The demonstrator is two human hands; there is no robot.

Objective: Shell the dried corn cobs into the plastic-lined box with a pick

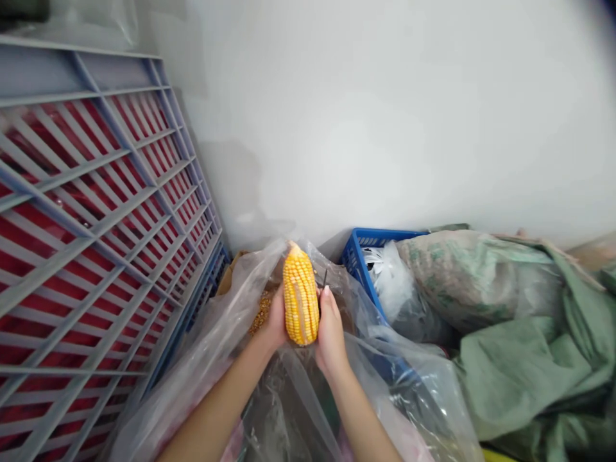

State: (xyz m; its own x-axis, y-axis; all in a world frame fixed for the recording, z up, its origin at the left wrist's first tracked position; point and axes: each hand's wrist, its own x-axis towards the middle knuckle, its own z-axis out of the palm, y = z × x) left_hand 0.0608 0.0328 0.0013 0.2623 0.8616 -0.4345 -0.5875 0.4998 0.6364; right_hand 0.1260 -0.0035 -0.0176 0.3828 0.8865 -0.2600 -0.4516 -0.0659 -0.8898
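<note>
I hold a yellow corn cob upright over an open clear plastic bag. My left hand is wrapped round the cob's left side. My right hand presses against its right side and grips a thin dark pointed tool whose tip sticks up beside the cob. A bare strip with kernels gone runs down the middle of the cob. Loose yellow kernels lie in the bag just behind my left hand.
A grey slatted crate wall with red behind it fills the left. A blue plastic crate with a white bag stands right of the cob. Green woven sacks pile up at right. A white wall rises behind.
</note>
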